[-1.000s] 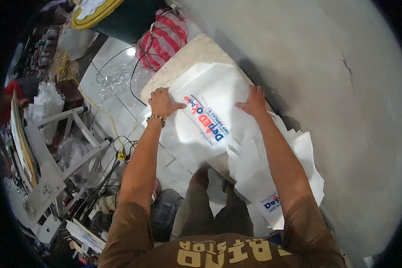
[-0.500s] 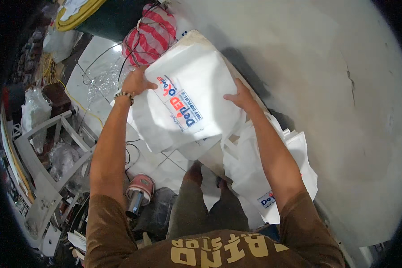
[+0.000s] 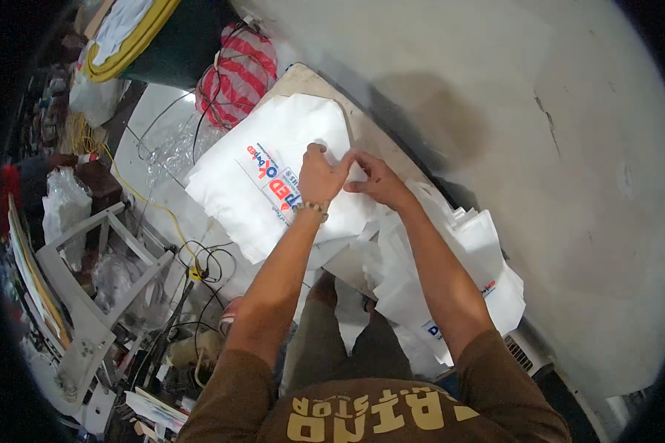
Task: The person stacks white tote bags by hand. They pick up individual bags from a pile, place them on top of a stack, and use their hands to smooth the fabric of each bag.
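Note:
A stack of white fabric bags with red and blue print lies on the pale board, and both my hands are over its right part. My left hand rests on the top bag with its thumb spread from the fingers, partly covering the print. My right hand reaches in at the bag's right edge, index finger and thumb apart around white fabric. Its fingertips meet my left thumb. Whether they pinch a layer is hard to see. More white bags lie in a loose heap below my right forearm.
A red-and-white striped plastic bundle sits beyond the stack, beside a dark green bin with a yellow rim. Cables and a grey metal frame are on the left. A pale wall bounds the right.
My hands held opposite sides of the bag stack; now they are together at its right part. The left hand moved right across the print. The stack has shifted left and lies flatter.

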### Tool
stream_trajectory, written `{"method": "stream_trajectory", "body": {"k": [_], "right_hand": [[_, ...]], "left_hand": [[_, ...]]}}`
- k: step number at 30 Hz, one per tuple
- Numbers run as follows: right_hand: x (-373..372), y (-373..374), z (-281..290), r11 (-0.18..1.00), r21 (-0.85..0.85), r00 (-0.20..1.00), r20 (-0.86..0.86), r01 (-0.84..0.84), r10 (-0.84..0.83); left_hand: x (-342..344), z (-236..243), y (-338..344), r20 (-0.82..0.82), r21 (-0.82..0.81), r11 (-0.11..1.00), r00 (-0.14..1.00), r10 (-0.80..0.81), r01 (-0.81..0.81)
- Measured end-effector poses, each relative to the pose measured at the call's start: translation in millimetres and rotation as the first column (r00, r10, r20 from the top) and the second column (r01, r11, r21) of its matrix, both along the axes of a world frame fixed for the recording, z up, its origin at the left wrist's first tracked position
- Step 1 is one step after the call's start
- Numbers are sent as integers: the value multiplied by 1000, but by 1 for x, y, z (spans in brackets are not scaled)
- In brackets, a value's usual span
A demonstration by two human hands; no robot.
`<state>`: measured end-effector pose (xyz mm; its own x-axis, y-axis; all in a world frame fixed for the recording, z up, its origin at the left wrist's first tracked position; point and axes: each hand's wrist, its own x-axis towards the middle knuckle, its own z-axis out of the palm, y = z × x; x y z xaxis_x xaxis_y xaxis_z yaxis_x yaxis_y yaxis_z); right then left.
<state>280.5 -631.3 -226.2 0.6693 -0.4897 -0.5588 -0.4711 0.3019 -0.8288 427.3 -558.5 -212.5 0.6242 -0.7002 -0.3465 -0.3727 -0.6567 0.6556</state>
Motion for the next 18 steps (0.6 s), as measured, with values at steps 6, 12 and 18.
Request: {"method": "stream_trajectory", "body": {"k": [6,12,18], "right_hand": [[-13,15,-5,733,-680,981,-159,-28,-111],[-6,30,-1,683,-729,939,-212,32,-271],[4,41,-12,716,-686,856,-441,-129,-269]], "left_hand": [[10,-22,0,-424,-78,996,903,-71,42],[40,14,24,-466,-278,954,884,-28,-116],[60,52,62,-343,-249,966,926,-156,70]]}}
